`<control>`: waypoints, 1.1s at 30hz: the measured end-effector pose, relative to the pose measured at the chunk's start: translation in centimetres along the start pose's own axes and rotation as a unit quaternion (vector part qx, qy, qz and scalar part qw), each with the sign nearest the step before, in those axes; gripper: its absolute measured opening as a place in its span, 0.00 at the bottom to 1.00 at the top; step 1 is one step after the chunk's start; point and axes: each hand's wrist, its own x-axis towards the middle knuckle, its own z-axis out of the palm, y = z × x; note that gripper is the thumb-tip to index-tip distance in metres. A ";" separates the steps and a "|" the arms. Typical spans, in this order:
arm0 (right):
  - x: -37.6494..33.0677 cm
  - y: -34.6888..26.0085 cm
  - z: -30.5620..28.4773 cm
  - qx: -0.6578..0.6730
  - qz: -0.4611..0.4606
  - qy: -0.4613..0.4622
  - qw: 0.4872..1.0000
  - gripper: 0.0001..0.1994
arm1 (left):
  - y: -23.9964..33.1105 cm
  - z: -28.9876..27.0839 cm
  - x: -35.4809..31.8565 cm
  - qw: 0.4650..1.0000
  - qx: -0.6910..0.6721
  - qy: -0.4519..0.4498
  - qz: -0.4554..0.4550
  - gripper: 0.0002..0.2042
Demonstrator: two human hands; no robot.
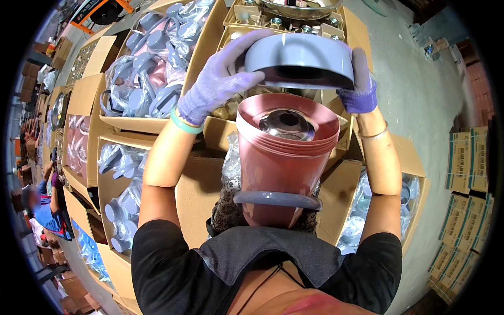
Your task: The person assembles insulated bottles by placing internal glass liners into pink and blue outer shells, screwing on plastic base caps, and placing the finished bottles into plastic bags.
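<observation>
Between my two gloved hands is a blue-grey round plastic base-like cap with a dark hollow underside [299, 58]. My left hand [223, 79] grips its left side with thumb and fingers. My right hand [359, 84] closes on its right side, fingers partly hidden. The cap is held above and apart from a pink plastic jug body [278, 176], whose threaded open rim faces up. Inside the rim shows a shiny silver rounded liner [287, 124]. A blue-grey curved band [278, 200] crosses the lower part of the body, which stands close to my torso.
Left, a carton [134, 125] holds bagged blue-grey and pink parts; another [123, 199] lies below it. Ahead, a divided carton carries silver-topped pieces under a metal bowl [302, 9]. Bagged parts fill a right carton [412, 202]. Stacked boxes [459, 210] stand right; another person [44, 210] is far left.
</observation>
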 end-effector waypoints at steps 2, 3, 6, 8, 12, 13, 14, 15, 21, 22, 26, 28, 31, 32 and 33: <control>-0.7 -1.5 0.1 -0.048 -0.035 -0.048 0.997 0.19 | -0.2 -0.6 -0.9 0.996 0.058 -0.031 0.064 0.36; -1.2 -1.0 0.0 -0.002 -0.047 -0.067 0.997 0.20 | -0.7 -0.5 -1.3 0.995 0.051 -0.053 0.074 0.35; -2.6 -0.2 -0.3 0.068 -0.063 -0.115 0.989 0.30 | -1.0 0.2 -2.3 0.982 0.089 -0.079 0.143 0.24; -3.0 -1.7 -0.4 0.023 -0.050 -0.138 0.989 0.39 | -1.2 0.1 -2.7 0.974 0.135 -0.087 0.160 0.22; -3.3 -2.5 0.2 -0.032 -0.029 -0.125 0.991 0.47 | -1.9 0.0 -2.4 0.967 0.122 -0.095 0.204 0.18; -3.3 -2.7 0.2 -0.029 -0.015 -0.130 0.991 0.47 | -2.0 -0.1 -2.4 0.967 0.126 -0.093 0.199 0.18; -3.3 -3.0 0.2 -0.027 0.000 -0.135 0.990 0.47 | -2.1 -0.2 -2.4 0.968 0.129 -0.090 0.194 0.18; -3.2 -3.2 0.2 -0.024 0.014 -0.140 0.990 0.48 | -2.1 -0.2 -2.5 0.969 0.132 -0.088 0.189 0.17; -4.1 -1.7 0.8 0.006 -0.006 -0.134 0.991 0.48 | 0.0 1.9 -3.7 0.971 0.160 -0.015 0.180 0.13; -4.6 -0.8 1.3 0.066 0.016 -0.128 0.989 0.46 | 1.5 3.2 -3.9 0.961 0.216 -0.015 0.170 0.12; -4.9 0.9 2.4 0.273 0.172 -0.113 0.940 0.31 | 5.5 6.1 -4.0 0.899 0.412 -0.012 0.152 0.14; -4.0 -0.9 1.9 0.263 0.158 -0.122 0.944 0.24 | 4.8 6.1 -4.1 0.875 0.466 0.013 0.132 0.15; -2.9 -6.8 1.4 0.078 -0.006 -0.142 0.987 0.25 | -4.2 1.8 -5.3 0.991 -0.010 0.119 0.058 0.12; -3.1 -7.9 1.6 -0.083 -0.118 -0.146 0.979 0.25 | -5.7 1.1 -5.5 0.961 -0.227 0.144 -0.062 0.16; -3.8 -6.9 2.0 -0.022 -0.096 -0.119 0.988 0.27 | -5.4 1.5 -5.2 0.969 -0.190 0.148 -0.057 0.18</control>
